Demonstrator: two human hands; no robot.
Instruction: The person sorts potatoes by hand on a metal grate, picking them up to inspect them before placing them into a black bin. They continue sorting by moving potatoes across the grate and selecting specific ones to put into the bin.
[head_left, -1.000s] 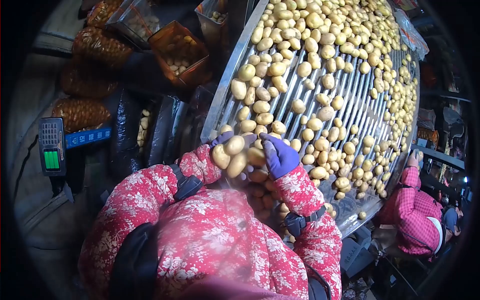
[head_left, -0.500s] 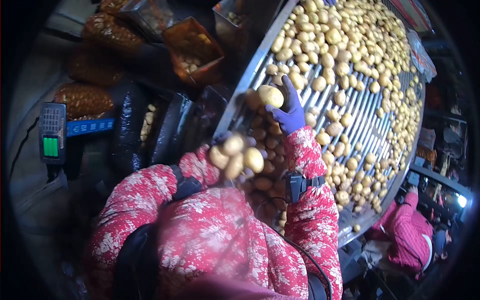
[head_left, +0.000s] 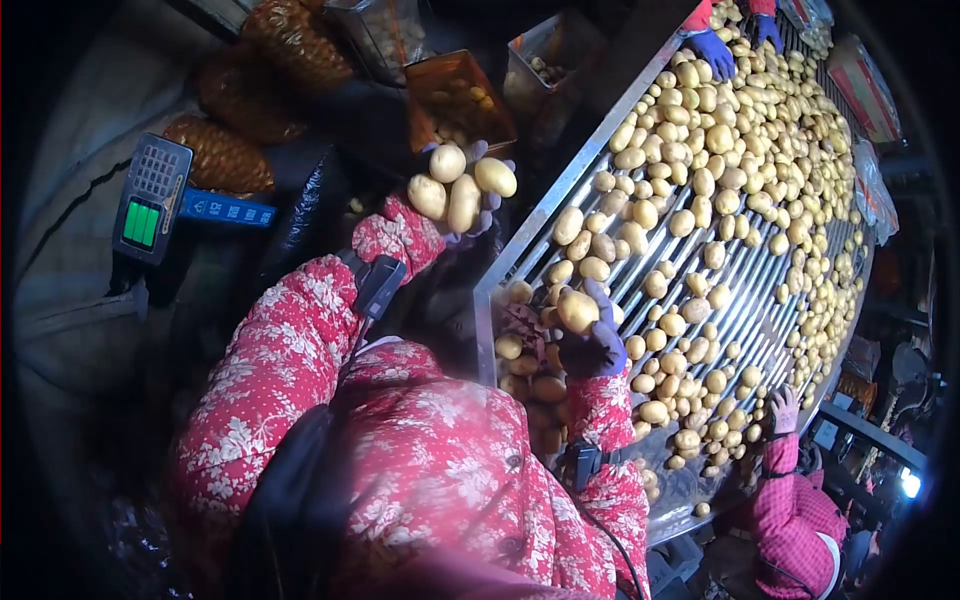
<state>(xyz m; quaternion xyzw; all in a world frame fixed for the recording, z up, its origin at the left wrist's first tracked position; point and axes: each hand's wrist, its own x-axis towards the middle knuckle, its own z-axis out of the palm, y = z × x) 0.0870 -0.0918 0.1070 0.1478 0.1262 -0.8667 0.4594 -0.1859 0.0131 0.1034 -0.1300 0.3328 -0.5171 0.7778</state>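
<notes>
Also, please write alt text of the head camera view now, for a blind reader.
A purple-gloved left hand holds four oval pale-yellow potatoes; the right hand, likewise gloved, holds one more potato beside a slatted metal table strewn with potatoes. At right, a co-worker in a pink checked jacket reaches towards the table.

Dark borders ring a curved, fisheye-bent view; glare streaks the metal rollers [head_left: 640, 290], a white lamp [head_left: 909, 484] blazes right, left side murky.
</notes>
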